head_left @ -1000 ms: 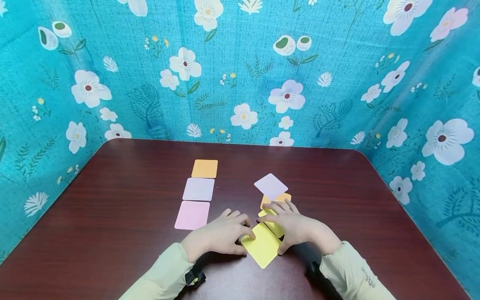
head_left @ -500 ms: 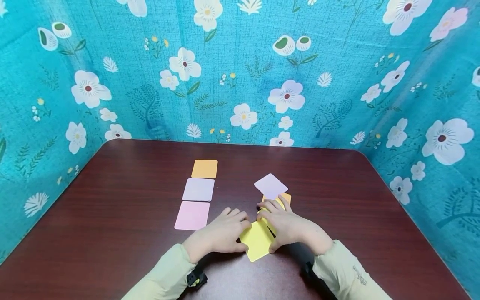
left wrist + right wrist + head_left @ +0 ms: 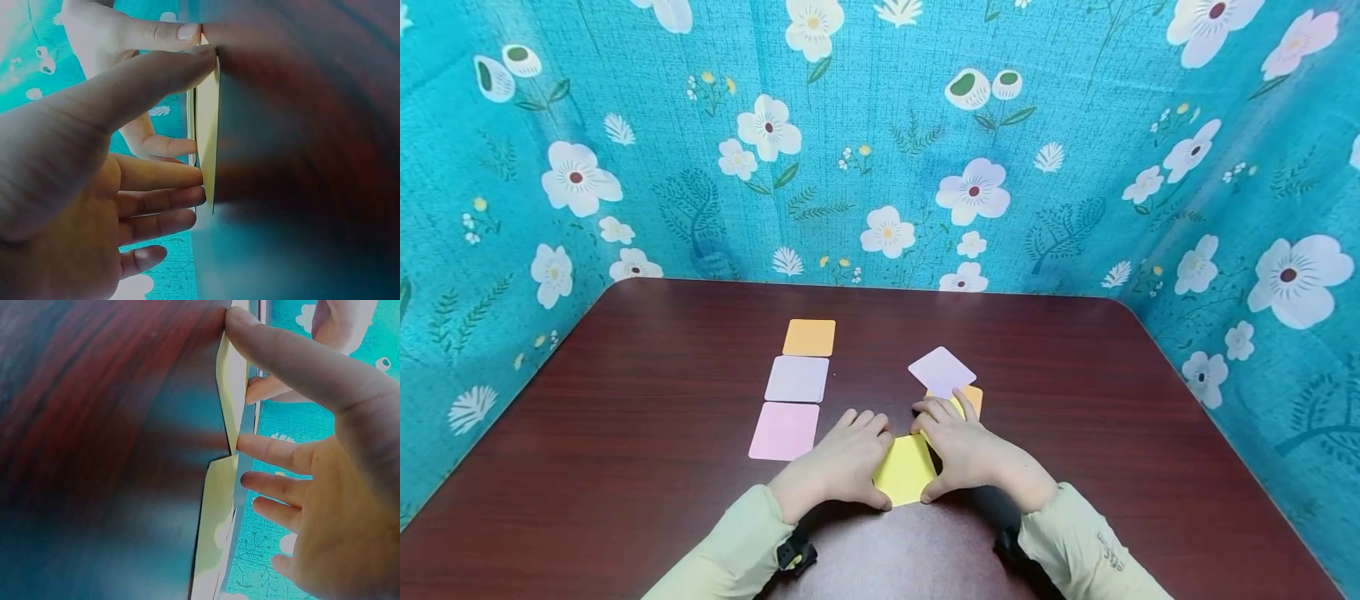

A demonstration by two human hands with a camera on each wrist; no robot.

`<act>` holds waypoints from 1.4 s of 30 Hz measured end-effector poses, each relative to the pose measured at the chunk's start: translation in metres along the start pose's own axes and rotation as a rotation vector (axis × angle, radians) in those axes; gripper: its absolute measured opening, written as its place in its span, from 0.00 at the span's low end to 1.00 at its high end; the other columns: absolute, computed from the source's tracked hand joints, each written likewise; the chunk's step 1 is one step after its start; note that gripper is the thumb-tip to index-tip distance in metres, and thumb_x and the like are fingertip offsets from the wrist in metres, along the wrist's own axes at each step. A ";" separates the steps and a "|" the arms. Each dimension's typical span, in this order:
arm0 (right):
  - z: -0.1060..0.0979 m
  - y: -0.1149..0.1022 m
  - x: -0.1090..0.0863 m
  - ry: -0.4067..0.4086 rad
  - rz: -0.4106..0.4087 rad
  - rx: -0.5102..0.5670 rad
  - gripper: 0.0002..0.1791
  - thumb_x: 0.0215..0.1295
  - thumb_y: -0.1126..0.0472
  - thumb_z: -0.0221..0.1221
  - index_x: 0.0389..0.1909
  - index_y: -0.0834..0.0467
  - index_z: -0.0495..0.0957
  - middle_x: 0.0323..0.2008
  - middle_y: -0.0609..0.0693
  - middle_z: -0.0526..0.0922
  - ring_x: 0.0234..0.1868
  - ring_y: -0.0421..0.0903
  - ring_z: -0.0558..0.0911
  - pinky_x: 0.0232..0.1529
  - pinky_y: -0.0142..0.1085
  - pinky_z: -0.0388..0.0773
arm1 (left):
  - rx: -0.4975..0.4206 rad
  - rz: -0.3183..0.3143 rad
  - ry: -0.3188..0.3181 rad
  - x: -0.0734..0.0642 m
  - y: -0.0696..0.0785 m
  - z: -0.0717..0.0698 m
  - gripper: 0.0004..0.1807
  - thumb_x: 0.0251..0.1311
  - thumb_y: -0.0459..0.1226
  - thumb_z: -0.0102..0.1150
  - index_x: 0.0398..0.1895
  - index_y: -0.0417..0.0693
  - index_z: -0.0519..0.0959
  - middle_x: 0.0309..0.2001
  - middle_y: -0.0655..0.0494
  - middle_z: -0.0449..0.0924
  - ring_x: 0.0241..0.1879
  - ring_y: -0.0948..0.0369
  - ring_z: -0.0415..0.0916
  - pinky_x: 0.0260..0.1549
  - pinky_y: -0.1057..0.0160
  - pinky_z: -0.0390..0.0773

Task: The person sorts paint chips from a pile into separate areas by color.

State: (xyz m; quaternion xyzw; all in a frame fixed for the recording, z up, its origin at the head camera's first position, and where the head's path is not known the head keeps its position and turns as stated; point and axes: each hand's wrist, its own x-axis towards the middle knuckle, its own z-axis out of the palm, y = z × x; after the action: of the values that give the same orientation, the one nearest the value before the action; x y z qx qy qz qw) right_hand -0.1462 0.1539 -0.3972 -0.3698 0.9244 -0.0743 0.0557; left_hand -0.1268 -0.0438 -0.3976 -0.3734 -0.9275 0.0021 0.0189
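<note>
A yellow square card (image 3: 904,473) lies on the table between the two hands. My left hand (image 3: 842,461) holds its left side, thumb at the near corner and index finger at the far one. From the right, my right hand (image 3: 966,452) holds the opposite side the same way. In the left wrist view the left thumb and fingertips meet the card's edge (image 3: 209,134). A second yellow card (image 3: 215,509) lies beside the first in the right wrist view; in the head view the right hand hides most of it.
On the left, an orange card (image 3: 809,337), a lilac card (image 3: 797,379) and a pink card (image 3: 784,431) form a column. Beyond the right hand, another lilac card (image 3: 942,371) overlaps an orange card (image 3: 972,398). A floral blue curtain (image 3: 880,142) surrounds the dark table (image 3: 625,417).
The near yellow card has turned from a diamond to nearly square-on and shifted slightly left and away. My right hand has moved left with it; the left hand has closed up to its side.
</note>
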 end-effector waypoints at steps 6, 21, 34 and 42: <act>-0.003 -0.002 0.004 0.009 -0.006 0.021 0.39 0.26 0.41 0.72 0.39 0.56 0.68 0.56 0.56 0.66 0.63 0.55 0.59 0.60 0.62 0.40 | -0.019 0.000 -0.019 0.001 -0.001 -0.003 0.36 0.29 0.61 0.67 0.39 0.47 0.74 0.37 0.58 0.67 0.38 0.60 0.64 0.37 0.63 0.62; -0.004 -0.005 0.004 -0.001 -0.008 -0.045 0.37 0.25 0.41 0.71 0.36 0.55 0.67 0.53 0.53 0.66 0.61 0.52 0.60 0.61 0.61 0.41 | -0.055 0.012 -0.028 -0.003 -0.005 -0.001 0.36 0.28 0.58 0.67 0.41 0.47 0.72 0.36 0.59 0.65 0.37 0.60 0.63 0.35 0.63 0.61; -0.002 -0.011 0.003 -0.019 0.012 -0.106 0.42 0.21 0.35 0.70 0.37 0.55 0.66 0.50 0.51 0.66 0.57 0.50 0.63 0.61 0.59 0.46 | -0.134 0.014 -0.034 -0.008 -0.012 0.001 0.37 0.30 0.56 0.68 0.46 0.47 0.72 0.41 0.59 0.66 0.40 0.61 0.63 0.36 0.63 0.60; -0.007 -0.004 0.012 0.039 -0.013 -0.063 0.43 0.23 0.36 0.69 0.41 0.57 0.66 0.41 0.48 0.63 0.49 0.50 0.63 0.56 0.50 0.56 | -0.096 -0.015 -0.025 -0.006 -0.024 -0.003 0.42 0.27 0.60 0.69 0.48 0.47 0.70 0.39 0.57 0.67 0.39 0.59 0.63 0.36 0.62 0.60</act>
State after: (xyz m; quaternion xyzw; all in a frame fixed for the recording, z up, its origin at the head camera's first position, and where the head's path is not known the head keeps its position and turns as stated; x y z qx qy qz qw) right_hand -0.1536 0.1434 -0.3904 -0.3758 0.9248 -0.0529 0.0254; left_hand -0.1394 -0.0654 -0.3949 -0.3670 -0.9294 -0.0378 -0.0106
